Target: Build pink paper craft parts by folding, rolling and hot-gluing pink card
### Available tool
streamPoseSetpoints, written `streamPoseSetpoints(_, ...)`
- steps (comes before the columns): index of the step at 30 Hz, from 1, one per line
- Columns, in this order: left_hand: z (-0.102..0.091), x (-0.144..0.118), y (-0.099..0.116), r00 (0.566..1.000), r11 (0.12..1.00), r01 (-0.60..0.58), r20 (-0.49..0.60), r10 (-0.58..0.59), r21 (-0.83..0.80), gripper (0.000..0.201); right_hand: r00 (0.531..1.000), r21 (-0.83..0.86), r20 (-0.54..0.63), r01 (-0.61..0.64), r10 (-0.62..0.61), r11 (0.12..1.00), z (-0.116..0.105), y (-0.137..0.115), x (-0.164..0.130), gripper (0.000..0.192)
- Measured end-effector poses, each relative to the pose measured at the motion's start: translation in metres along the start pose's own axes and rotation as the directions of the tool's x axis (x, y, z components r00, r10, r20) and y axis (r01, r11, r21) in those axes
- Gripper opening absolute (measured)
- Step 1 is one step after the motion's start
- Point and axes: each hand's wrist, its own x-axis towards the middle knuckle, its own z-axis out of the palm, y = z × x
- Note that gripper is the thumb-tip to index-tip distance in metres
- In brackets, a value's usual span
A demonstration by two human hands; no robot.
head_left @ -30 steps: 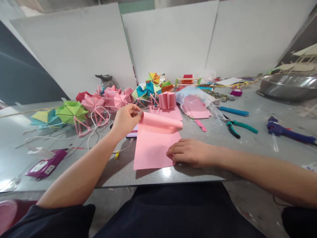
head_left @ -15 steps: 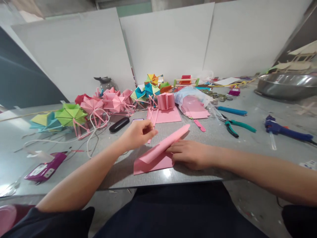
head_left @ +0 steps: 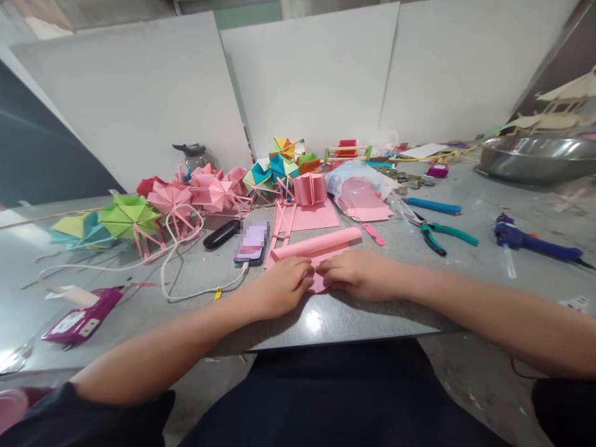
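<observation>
A pink sheet of paper (head_left: pixel 319 244) lies before me on the metal table, its far side curled over into a loose roll. At the near side of the sheet, my left hand (head_left: pixel 283 287) is closed, its fingertips bent onto the paper. My right hand (head_left: pixel 356 275) meets it from the other side, fingers closed on the same near part. The two sets of fingertips almost touch, and they hide a piece of the sheet. Just beyond the roll lie a flat pink sheet (head_left: pixel 321 217) and a pink-handled knife (head_left: pixel 372 234).
Left of the paper are a phone (head_left: pixel 252 243), a black case (head_left: pixel 222 234) and a purple power strip (head_left: pixel 82 316). Pliers (head_left: pixel 433 236), a blue glue gun (head_left: pixel 535 241) and a metal basin (head_left: pixel 540 161) stand rightward. Folded paper models (head_left: pixel 216 189) line the back.
My left hand has come down to the paper's near side, uncovering the phone. The sheet has turned, so its roll lies more crosswise and farther from me. My right hand shifted slightly left.
</observation>
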Motion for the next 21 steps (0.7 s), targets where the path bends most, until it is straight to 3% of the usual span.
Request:
streamPoseSetpoints(4,0.01,0.01,-0.014,0.998,0.984,-0.01,-0.06,0.021,0.18,0.035,0.996,-0.16,0.027,0.093,-0.09,0.983,-0.002,-0.008,-0.006,0.029)
streamPoseSetpoints(8,0.008,0.007,-0.006,0.996,0.956,0.075,-0.061,-0.06,0.283,0.042,0.998,-0.259,0.067,0.004,0.014,0.966,-0.007,-0.014,-0.014,0.027)
streamPoseSetpoints(13,0.013,0.005,0.003,0.99,0.936,0.141,-0.032,-0.138,0.322,0.055,0.994,-0.286,0.081,-0.05,0.076,0.957,-0.011,-0.01,-0.018,0.024)
streamPoseSetpoints(18,0.026,0.006,-0.003,0.973,0.894,0.232,-0.091,-0.214,0.383,0.075,0.999,-0.253,0.042,-0.004,0.015,0.967,-0.006,-0.004,-0.014,0.026)
streamPoseSetpoints(21,0.03,0.005,-0.006,0.974,0.885,0.225,-0.126,-0.19,0.408,0.083,1.0,-0.29,0.015,0.012,-0.008,0.957,-0.001,-0.003,-0.009,0.026)
